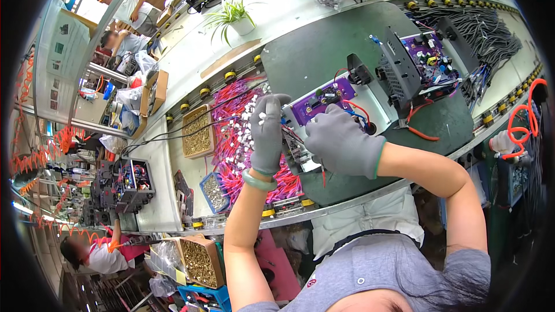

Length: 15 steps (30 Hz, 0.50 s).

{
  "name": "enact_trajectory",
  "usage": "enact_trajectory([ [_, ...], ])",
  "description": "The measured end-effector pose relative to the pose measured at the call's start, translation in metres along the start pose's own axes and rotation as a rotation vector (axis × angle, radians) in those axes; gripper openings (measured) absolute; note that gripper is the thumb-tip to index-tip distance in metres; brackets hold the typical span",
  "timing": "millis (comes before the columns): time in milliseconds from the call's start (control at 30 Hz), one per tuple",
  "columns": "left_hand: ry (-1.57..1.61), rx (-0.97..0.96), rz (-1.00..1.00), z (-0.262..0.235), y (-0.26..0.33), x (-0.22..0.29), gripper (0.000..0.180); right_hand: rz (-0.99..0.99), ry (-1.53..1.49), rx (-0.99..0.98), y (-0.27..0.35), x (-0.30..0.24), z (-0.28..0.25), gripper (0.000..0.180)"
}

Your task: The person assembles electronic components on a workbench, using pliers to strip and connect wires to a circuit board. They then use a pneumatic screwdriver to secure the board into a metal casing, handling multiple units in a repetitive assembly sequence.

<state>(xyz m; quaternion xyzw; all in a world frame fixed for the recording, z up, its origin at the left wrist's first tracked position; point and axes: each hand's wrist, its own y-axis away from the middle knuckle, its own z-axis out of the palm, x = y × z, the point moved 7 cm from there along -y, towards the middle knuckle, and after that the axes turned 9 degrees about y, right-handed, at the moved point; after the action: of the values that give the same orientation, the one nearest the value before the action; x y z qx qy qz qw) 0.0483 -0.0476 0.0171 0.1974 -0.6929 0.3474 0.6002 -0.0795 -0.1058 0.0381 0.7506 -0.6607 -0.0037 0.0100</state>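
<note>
Workbench mat [324, 58], dark green, under both gloved hands, left hand [268, 133] and right hand [342, 141], pinching wires at purple circuit board [324, 99].

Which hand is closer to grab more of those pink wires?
Probably the left hand. It is right beside the pile of pink wires, while the right hand is over the purple circuit board.

On the table [300, 6], the mat [312, 58] carries 2 open units: one [329, 107] central, another [425, 60] at 2 o'clock. Wire bundles [231, 138] lie at 9 o'clock, beside the screw box [198, 133].
</note>
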Motion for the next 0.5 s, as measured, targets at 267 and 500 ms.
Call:
enact_trajectory([
  [267, 0.053, 0.053, -0.010, 0.003, 0.001, 0.000, 0.037, -0.032, 0.060, 0.038, -0.006, -0.005, 0.002, 0.007],
  [500, 0.048, 0.080, -0.009, 0.001, 0.001, -0.005, 0.037, -0.085, 0.022, 0.070, -0.006, -0.006, 0.001, 0.006],
])
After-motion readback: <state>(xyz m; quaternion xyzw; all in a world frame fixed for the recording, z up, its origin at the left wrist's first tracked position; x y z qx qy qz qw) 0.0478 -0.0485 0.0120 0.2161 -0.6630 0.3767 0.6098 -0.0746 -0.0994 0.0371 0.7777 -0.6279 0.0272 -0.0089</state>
